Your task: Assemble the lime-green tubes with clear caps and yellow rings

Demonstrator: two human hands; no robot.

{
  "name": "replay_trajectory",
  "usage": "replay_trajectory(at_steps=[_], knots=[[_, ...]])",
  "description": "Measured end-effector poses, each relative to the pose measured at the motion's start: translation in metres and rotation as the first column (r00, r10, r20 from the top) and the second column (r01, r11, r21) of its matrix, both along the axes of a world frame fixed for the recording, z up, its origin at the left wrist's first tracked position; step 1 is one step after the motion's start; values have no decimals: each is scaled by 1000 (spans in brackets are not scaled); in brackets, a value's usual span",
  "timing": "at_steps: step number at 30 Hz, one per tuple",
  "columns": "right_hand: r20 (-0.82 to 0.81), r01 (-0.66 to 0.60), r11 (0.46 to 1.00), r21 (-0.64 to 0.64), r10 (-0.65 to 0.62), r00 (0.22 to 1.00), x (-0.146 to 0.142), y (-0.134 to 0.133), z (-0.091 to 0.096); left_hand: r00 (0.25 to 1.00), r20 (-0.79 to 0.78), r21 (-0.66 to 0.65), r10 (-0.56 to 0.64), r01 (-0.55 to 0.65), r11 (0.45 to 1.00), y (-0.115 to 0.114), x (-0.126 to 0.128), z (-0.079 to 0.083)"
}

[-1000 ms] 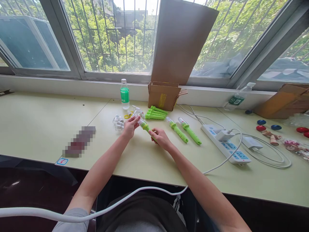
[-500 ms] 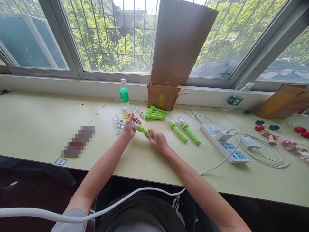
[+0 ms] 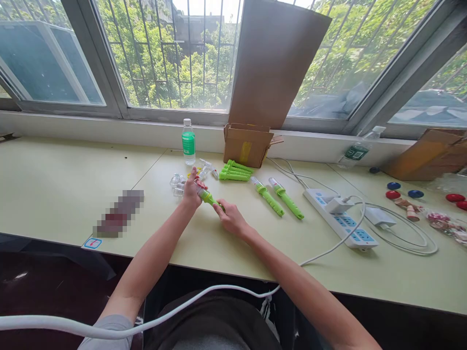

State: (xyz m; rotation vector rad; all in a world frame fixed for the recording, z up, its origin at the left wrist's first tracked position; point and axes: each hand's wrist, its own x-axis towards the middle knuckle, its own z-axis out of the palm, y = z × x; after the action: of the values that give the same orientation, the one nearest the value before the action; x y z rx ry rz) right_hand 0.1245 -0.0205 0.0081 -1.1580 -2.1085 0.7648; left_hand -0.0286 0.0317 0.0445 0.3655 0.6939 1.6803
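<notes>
Both my hands hold one green stick toy with a clear tip over the pale green table. My left hand pinches its clear tip end, fingers closed. My right hand grips the green handle end. Small clear caps lie just left of my left hand. A pile of green handles sits behind, and two assembled green sticks lie to the right.
A water bottle and an open cardboard box stand by the window ledge. A white power strip with cables lies right. Red and blue round pieces sit far right. A white cable crosses my lap.
Both hands and the green stick have shifted slightly left and toward the clear caps; the stick now points more steeply up-left. My left hand's fingers have lifted more upright round the tip.
</notes>
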Motion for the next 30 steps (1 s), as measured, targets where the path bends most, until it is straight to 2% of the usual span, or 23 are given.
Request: replay_trajectory(at_steps=[4,6,10,12,14,16,19,22,25,30], knots=[[-106,-35,997,-67,28,994,-1,3,0,999,48,10,-20,19,1000,-2,-2,2],[-176,-82,986,-144,56,983,-1,4,0,996,83,14,-37,36,999,-4,-4,2],[-294,-191,916,-354,85,952,1,5,3,990,120,32,-67,63,997,-6,-4,2],[-304,-209,899,-385,90,948,2,6,4,990,124,36,-61,57,998,-6,-4,2],[-267,-182,929,-321,96,959,3,7,4,992,121,30,-42,39,999,-5,-3,1],[-195,-125,973,-193,87,977,4,7,2,993,116,10,-21,20,1000,-4,-2,-1],[-52,-40,999,-28,38,998,6,7,-1,994,107,-26,12,-9,1000,-3,-2,-3],[108,60,990,125,-73,991,7,5,-2,995,100,-36,29,-26,999,-2,-3,-4],[226,133,957,259,-194,955,7,3,-1,994,106,-16,18,-16,1000,-3,-3,-3],[314,106,951,289,-199,928,3,-2,3,991,130,38,-40,35,999,-6,-3,2]])
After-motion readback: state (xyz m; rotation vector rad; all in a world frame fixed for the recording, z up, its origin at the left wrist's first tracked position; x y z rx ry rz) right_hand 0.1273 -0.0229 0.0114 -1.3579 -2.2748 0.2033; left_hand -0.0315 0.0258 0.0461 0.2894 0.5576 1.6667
